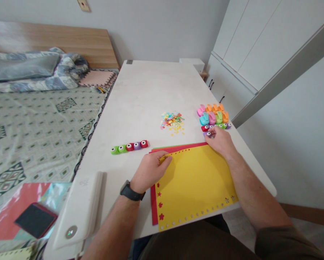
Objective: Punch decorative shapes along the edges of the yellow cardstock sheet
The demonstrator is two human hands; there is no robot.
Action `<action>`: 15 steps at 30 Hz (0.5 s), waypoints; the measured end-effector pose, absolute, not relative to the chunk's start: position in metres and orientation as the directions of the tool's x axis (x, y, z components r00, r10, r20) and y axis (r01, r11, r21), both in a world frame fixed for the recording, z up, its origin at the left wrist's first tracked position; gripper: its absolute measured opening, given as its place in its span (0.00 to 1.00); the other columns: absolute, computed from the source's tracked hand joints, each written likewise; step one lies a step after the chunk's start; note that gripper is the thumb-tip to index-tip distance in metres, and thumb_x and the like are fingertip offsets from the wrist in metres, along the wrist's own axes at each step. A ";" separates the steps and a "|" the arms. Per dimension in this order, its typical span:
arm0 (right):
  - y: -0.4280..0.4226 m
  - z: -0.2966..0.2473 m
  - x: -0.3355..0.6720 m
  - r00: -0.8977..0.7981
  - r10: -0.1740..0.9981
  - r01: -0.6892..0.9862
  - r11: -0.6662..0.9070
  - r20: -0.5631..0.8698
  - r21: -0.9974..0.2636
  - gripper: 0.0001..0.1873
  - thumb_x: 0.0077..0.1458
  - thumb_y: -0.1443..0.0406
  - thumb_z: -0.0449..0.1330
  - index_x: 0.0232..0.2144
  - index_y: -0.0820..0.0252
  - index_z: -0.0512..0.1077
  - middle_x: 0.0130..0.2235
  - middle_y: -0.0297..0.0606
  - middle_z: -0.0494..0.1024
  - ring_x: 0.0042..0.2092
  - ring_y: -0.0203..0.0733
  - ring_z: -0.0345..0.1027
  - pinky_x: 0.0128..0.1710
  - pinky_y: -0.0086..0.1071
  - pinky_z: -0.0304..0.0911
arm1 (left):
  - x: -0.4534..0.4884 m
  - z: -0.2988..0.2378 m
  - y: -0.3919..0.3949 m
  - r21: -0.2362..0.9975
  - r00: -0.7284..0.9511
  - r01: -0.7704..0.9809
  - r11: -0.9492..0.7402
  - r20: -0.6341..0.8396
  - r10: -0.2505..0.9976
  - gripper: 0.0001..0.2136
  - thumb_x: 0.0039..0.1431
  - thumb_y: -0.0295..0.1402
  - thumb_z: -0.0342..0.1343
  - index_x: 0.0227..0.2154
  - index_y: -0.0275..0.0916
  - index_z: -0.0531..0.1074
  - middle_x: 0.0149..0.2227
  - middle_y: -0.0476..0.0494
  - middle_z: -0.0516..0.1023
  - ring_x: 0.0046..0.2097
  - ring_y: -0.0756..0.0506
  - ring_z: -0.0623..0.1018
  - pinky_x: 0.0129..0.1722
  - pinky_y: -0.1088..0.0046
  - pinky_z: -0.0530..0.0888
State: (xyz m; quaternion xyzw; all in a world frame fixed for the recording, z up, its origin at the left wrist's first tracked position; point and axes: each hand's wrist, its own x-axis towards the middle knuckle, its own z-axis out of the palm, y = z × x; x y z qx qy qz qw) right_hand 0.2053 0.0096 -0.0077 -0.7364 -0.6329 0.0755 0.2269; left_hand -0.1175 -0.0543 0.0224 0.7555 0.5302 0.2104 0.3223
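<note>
A yellow sheet of paper (194, 180) lies at the table's near edge, with small shapes punched along its left, bottom and part of its top edge. Red sheets (154, 206) show from under it. My left hand (153, 169) pinches the yellow sheet's top left corner between thumb and fingers. Over by the right end of the top edge, my right hand (220, 141) has its fingers closed around a small purple paper punch (207, 134). Just beyond it sits a row of small punches (204, 128), partly hidden by that hand.
Larger pink, blue, green and orange punches (212, 117) stand at the right edge. Colourful paper cut-outs (173, 120) are heaped mid-table. Several small punches (130, 147) form a row on the left. A white machine (81, 206) occupies the near left, beside a bed with a phone (36, 219).
</note>
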 end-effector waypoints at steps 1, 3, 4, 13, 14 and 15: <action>0.010 -0.008 0.206 0.187 0.967 0.895 -0.094 0.175 -0.436 0.13 0.52 0.60 0.66 0.41 0.55 0.76 0.40 0.40 0.83 0.38 0.47 0.75 0.39 0.38 0.66 | -0.117 0.022 -0.054 0.710 0.348 0.666 -0.228 -0.026 0.937 0.13 0.68 0.40 0.51 0.37 0.41 0.79 0.36 0.46 0.85 0.35 0.45 0.80 0.34 0.71 0.69; 0.010 -0.008 0.206 0.180 0.967 0.893 -0.083 0.181 -0.443 0.13 0.52 0.60 0.66 0.41 0.55 0.75 0.40 0.40 0.83 0.39 0.48 0.75 0.40 0.39 0.66 | -0.117 0.022 -0.054 0.713 0.345 0.665 -0.223 -0.028 0.938 0.13 0.68 0.40 0.51 0.38 0.41 0.79 0.36 0.46 0.85 0.35 0.45 0.80 0.34 0.71 0.69; 0.010 -0.008 0.206 0.178 0.964 0.892 -0.074 0.195 -0.445 0.13 0.52 0.59 0.66 0.41 0.55 0.75 0.40 0.41 0.82 0.39 0.48 0.75 0.41 0.39 0.67 | -0.117 0.022 -0.054 0.717 0.345 0.661 -0.222 -0.028 0.938 0.13 0.68 0.39 0.51 0.37 0.41 0.80 0.37 0.46 0.85 0.36 0.45 0.80 0.35 0.71 0.70; 0.000 0.008 0.190 0.188 0.877 0.826 0.101 0.441 -0.555 0.11 0.60 0.56 0.61 0.39 0.56 0.73 0.37 0.41 0.80 0.36 0.44 0.71 0.41 0.38 0.68 | -0.116 0.035 -0.059 0.778 0.516 0.531 -0.334 0.015 0.856 0.12 0.68 0.36 0.53 0.35 0.41 0.82 0.35 0.46 0.84 0.36 0.47 0.80 0.38 0.71 0.71; -0.002 0.009 0.188 0.174 0.882 0.811 0.124 0.437 -0.572 0.11 0.61 0.56 0.61 0.39 0.56 0.73 0.36 0.40 0.80 0.35 0.43 0.71 0.41 0.38 0.68 | -0.116 0.036 -0.059 0.792 0.547 0.504 -0.346 0.017 0.837 0.12 0.68 0.36 0.53 0.36 0.41 0.82 0.36 0.46 0.84 0.37 0.46 0.80 0.39 0.71 0.72; -0.003 0.010 0.187 0.161 0.887 0.796 0.142 0.432 -0.588 0.11 0.61 0.56 0.60 0.39 0.56 0.73 0.36 0.40 0.79 0.35 0.43 0.71 0.41 0.38 0.68 | -0.116 0.037 -0.060 0.804 0.573 0.478 -0.354 0.020 0.819 0.12 0.68 0.36 0.54 0.38 0.41 0.82 0.38 0.45 0.85 0.38 0.46 0.81 0.40 0.71 0.72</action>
